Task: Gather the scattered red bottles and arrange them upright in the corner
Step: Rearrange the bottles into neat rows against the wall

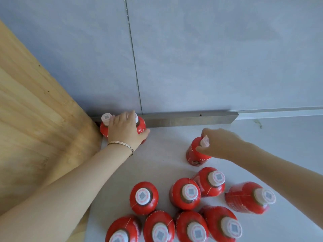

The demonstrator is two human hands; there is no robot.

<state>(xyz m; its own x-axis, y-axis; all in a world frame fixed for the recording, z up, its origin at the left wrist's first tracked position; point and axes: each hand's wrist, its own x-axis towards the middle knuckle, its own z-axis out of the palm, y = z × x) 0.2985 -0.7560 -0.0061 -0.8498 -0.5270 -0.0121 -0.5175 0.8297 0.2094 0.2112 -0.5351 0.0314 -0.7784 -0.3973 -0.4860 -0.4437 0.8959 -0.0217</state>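
left hand covering most of the corner bottle, bottom-row bottles cut off by the lower edge, cap codes too blurred to read

A pale grey-blue wall with a thin vertical seam meets a white surface, a metal strip along its base, a wooden panel at left.

A single head-worn, wide-angle view is given. The white surface and wall corner are seen steeply from above, at close range.
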